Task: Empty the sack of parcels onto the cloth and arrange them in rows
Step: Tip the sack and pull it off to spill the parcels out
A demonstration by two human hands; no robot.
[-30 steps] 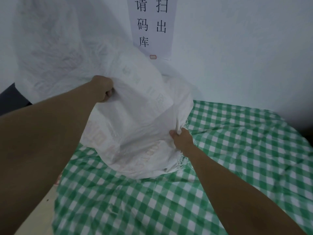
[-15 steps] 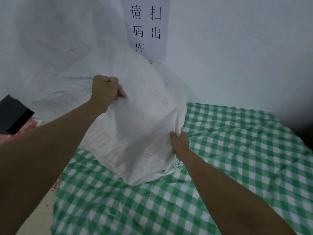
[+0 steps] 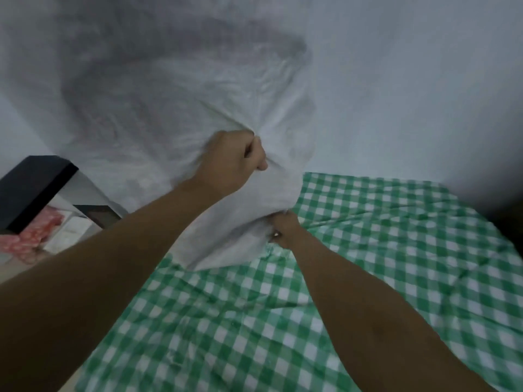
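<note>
A large white woven sack [image 3: 181, 114] is lifted above the far left part of the green-and-white checked cloth [image 3: 382, 250]. My left hand [image 3: 235, 158] grips a bunched fold of the sack high up. My right hand [image 3: 284, 230] grips the sack's lower edge just above the cloth. The sack's bottom end hangs down onto the cloth. No parcels show; the sack hides whatever is inside. The picture is blurred by motion.
A plain white wall [image 3: 410, 80] stands right behind the cloth. At the left lie a black box [image 3: 31, 188], a red-and-white patterned item [image 3: 36, 236] and a dark flat thing [image 3: 99, 215]. The cloth is wrinkled and spreads right and toward me.
The sack has swung up and to the left, and the view has tilted down so the wall sign is out of frame. My left hand has moved right along the sack.
</note>
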